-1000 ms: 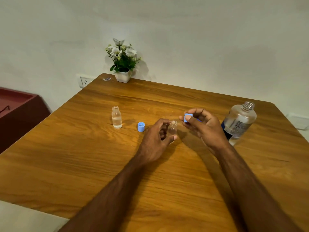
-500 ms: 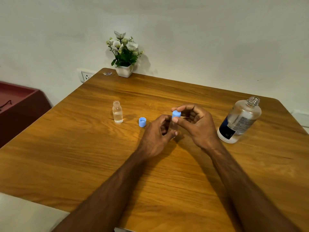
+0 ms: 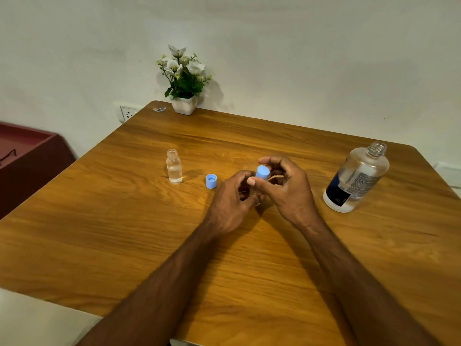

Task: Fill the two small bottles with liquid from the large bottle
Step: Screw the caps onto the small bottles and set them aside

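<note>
My left hand (image 3: 230,203) is wrapped around a small clear bottle at the table's middle; the bottle is almost wholly hidden by the fingers. My right hand (image 3: 287,188) pinches a blue cap (image 3: 262,173) that sits on top of that bottle. A second small clear bottle (image 3: 174,166) stands uncapped to the left, with clear liquid in it. Its loose blue cap (image 3: 211,181) lies open side up between it and my hands. The large clear bottle (image 3: 356,178), uncapped and dark-labelled, stands to the right of my right hand.
A white pot of artificial flowers (image 3: 184,82) stands at the far edge of the wooden table (image 3: 124,221), with a small wrapper (image 3: 159,109) beside it. A wall socket (image 3: 128,113) and a dark red cabinet (image 3: 27,158) are off the left side.
My right hand brought the blue cap from beside the small bottle onto its mouth and keeps gripping it there. The left hand still holds the bottle.
</note>
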